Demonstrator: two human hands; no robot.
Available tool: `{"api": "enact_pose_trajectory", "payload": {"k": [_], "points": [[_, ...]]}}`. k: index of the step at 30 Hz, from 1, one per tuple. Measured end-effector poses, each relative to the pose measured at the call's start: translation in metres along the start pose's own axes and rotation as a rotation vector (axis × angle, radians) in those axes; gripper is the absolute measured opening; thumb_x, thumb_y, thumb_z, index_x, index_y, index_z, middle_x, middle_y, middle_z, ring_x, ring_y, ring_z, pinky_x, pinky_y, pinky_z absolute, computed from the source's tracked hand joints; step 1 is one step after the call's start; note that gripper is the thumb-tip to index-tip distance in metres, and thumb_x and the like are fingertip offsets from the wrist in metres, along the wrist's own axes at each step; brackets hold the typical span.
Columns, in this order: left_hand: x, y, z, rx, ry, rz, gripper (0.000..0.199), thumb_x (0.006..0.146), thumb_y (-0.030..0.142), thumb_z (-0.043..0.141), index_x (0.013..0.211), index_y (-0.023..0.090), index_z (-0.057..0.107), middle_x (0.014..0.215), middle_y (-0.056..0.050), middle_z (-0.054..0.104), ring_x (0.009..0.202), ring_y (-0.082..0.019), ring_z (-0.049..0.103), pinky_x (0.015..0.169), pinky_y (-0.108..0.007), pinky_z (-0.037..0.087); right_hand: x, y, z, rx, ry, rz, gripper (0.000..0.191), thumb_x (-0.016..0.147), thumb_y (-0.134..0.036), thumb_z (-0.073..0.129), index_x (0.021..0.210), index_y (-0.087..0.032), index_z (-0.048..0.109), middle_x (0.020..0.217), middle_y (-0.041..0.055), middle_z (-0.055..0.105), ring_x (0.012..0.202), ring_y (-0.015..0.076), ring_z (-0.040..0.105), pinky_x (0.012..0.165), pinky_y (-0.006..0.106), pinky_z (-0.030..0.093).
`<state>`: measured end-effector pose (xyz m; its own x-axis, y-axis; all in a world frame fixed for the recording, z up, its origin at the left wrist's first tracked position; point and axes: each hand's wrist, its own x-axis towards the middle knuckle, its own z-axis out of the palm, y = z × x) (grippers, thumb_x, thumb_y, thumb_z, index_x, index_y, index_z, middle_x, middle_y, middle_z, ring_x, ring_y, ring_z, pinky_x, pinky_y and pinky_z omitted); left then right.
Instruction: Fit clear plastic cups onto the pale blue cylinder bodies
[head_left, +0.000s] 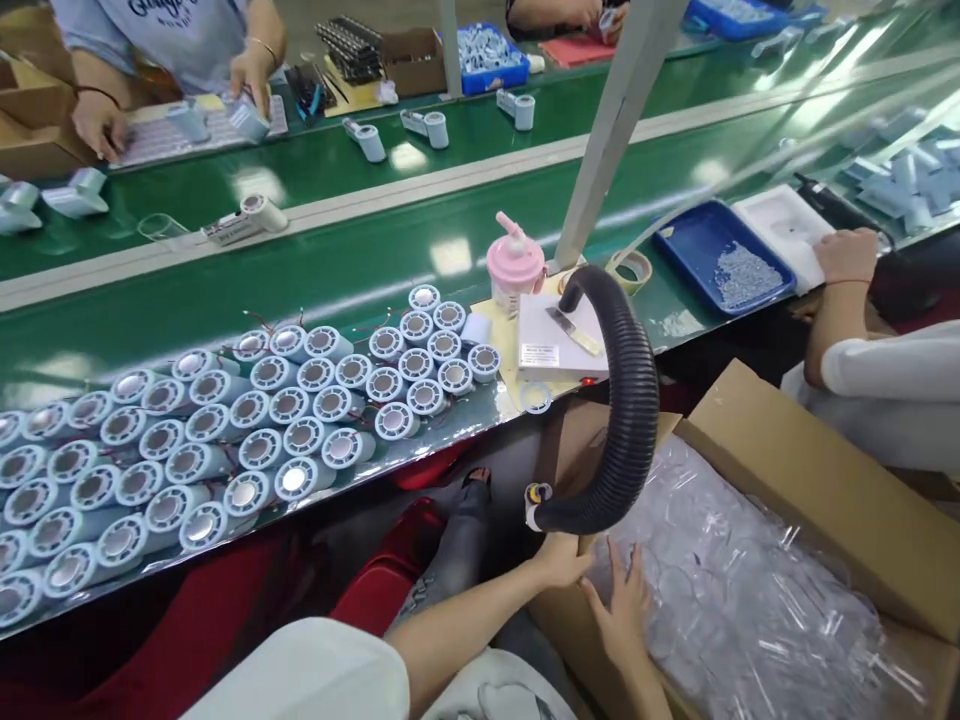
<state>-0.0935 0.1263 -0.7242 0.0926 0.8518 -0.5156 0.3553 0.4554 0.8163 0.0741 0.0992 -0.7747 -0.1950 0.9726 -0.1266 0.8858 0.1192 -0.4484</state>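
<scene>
lying lower right of frame: clear plastic parts (750, 580) in cardboard box (825, 490) | right hand (627, 605) splayed at their left edge, left hand (562, 562) beside it; cannot tell if either grasps | black hose (634, 400) above | pale-blue cylinders (289, 405) at left

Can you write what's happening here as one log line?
left hand: at edge of box | right hand: spread beside clear plastic pieces | nearby: black hose, pink cup, blue cylinders

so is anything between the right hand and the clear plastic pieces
Nothing visible: the right hand is at the edge of the clear plastic pieces; the black corrugated hose appears farther up the picture.
</scene>
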Motion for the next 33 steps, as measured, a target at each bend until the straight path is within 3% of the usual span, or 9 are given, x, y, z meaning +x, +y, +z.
{"api": "enact_pose_trajectory", "payload": {"k": [5,10,13,16,19,21,24,28,33], "points": [[-0.015,-0.020,0.028,0.084,-0.065,-0.063,0.068,0.088,0.028,0.055,0.147,0.005,0.031,0.148,-0.024,0.041,0.132,-0.034,0.048,0.109,-0.050,0.040,-0.020,0.023,-0.008,-0.006,-0.040,-0.066,0.062,0.093,-0.061,0.033,0.138,-0.021,0.049,0.157,0.0191,0.020,0.135,0.0438,0.034,0.102,0.070,0.025],[-0.006,-0.027,0.028,0.194,-0.034,0.000,0.071,0.086,0.027,0.046,0.147,-0.004,0.027,0.151,-0.024,0.033,0.138,-0.034,0.041,0.114,-0.042,0.035,-0.011,0.026,0.003,0.012,0.029,-0.089,0.049,0.097,-0.048,0.034,0.135,-0.020,0.050,0.155,0.0169,0.027,0.137,0.0391,0.033,0.104,0.067,0.027],[0.006,-0.034,0.026,0.282,-0.020,0.074,0.070,0.086,0.027,0.043,0.146,-0.005,0.030,0.148,-0.025,0.038,0.131,-0.035,0.049,0.110,-0.043,0.040,-0.005,0.024,0.007,-0.004,0.101,-0.124,0.046,0.096,-0.045,0.039,0.136,-0.024,0.047,0.155,0.0127,0.028,0.139,0.0383,0.028,0.105,0.065,0.028],[0.016,-0.046,0.025,0.375,-0.025,0.168,0.071,0.085,0.030,0.045,0.144,-0.007,0.034,0.136,-0.027,0.053,0.122,-0.037,0.057,0.103,-0.043,0.046,-0.013,0.034,0.008,-0.073,0.183,-0.271,0.046,0.094,-0.042,0.044,0.138,-0.026,0.044,0.155,0.0112,0.028,0.141,0.0407,0.021,0.104,0.064,0.030],[0.022,-0.058,0.028,0.473,-0.011,0.234,0.069,0.086,0.034,0.044,0.143,-0.006,0.037,0.121,-0.026,0.065,0.111,-0.037,0.064,0.096,-0.044,0.049,-0.040,0.058,0.016,-0.211,0.317,-0.402,0.045,0.089,-0.047,0.053,0.130,-0.029,0.052,0.143,0.0120,0.043,0.129,0.0419,0.037,0.102,0.062,0.031],[0.023,-0.064,0.033,0.534,0.003,0.261,0.069,0.088,0.037,0.042,0.143,-0.005,0.037,0.116,-0.026,0.067,0.106,-0.037,0.066,0.092,-0.043,0.050,-0.059,0.077,0.028,-0.291,0.389,-0.387,0.043,0.086,-0.055,0.054,0.120,-0.028,0.059,0.124,0.0136,0.056,0.110,0.0391,0.050,0.095,0.057,0.037],[0.018,-0.071,0.041,0.605,0.019,0.309,0.073,0.090,0.044,0.040,0.145,-0.004,0.033,0.124,-0.027,0.062,0.109,-0.038,0.064,0.093,-0.042,0.049,-0.078,0.096,0.049,-0.329,0.455,-0.271,0.050,0.087,-0.064,0.044,0.108,-0.024,0.065,0.105,0.0160,0.062,0.091,0.0346,0.057,0.080,0.048,0.041],[0.007,-0.081,0.043,0.642,-0.001,0.391,0.089,0.087,0.054,0.045,0.148,-0.006,0.021,0.141,-0.031,0.045,0.123,-0.039,0.055,0.098,-0.040,0.045,-0.081,0.097,0.065,-0.301,0.557,-0.161,0.053,0.087,-0.067,0.043,0.098,-0.021,0.068,0.103,0.0148,0.061,0.091,0.0324,0.057,0.078,0.044,0.038],[0.001,-0.089,0.040,0.611,-0.012,0.432,0.085,0.089,0.050,0.045,0.147,-0.007,0.021,0.145,-0.034,0.038,0.132,-0.038,0.047,0.104,-0.039,0.041,-0.080,0.089,0.063,-0.284,0.570,-0.201,0.050,0.086,-0.064,0.047,0.099,-0.021,0.069,0.100,0.0107,0.062,0.091,0.0286,0.058,0.079,0.041,0.039]]}}
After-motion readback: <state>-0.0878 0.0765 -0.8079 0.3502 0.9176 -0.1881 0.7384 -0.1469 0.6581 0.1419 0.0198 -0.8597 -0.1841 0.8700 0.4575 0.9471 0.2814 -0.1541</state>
